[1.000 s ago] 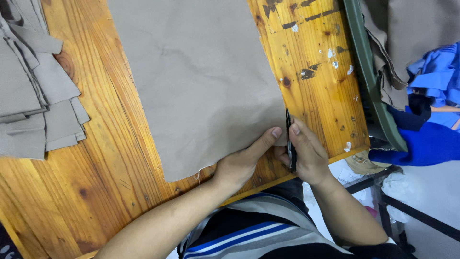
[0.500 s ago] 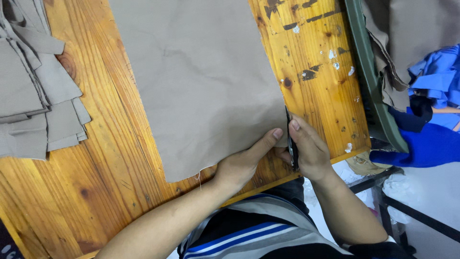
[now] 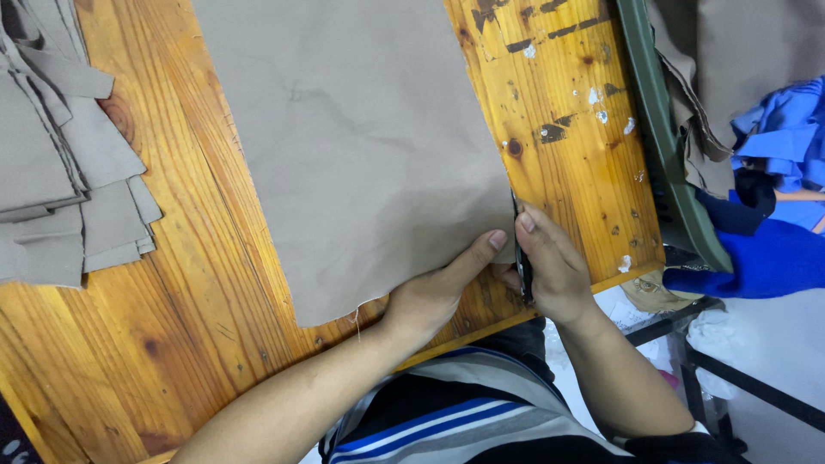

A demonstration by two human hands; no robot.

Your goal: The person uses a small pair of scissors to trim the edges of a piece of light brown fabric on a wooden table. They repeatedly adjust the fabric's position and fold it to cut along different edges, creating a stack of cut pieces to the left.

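Note:
A large piece of tan fabric [image 3: 361, 146] lies flat on a varnished wooden table [image 3: 172, 335]. My left hand [image 3: 438, 296] pinches the fabric's near right corner, thumb on top. My right hand [image 3: 550, 266] is closed on dark scissors [image 3: 520, 258], whose blades run along the fabric's right edge. The two hands touch at that corner. Most of the scissors is hidden by my fingers.
A stack of cut tan pieces [image 3: 60, 155] sits at the table's left end. A dark green rail [image 3: 670, 146] borders the right side, with more tan cloth [image 3: 739, 60] and blue cloth [image 3: 773, 215] beyond. The table's front edge runs just under my wrists.
My right hand and the scissors have crept slightly up along the fabric's right edge. My left hand keeps its pinch at the corner.

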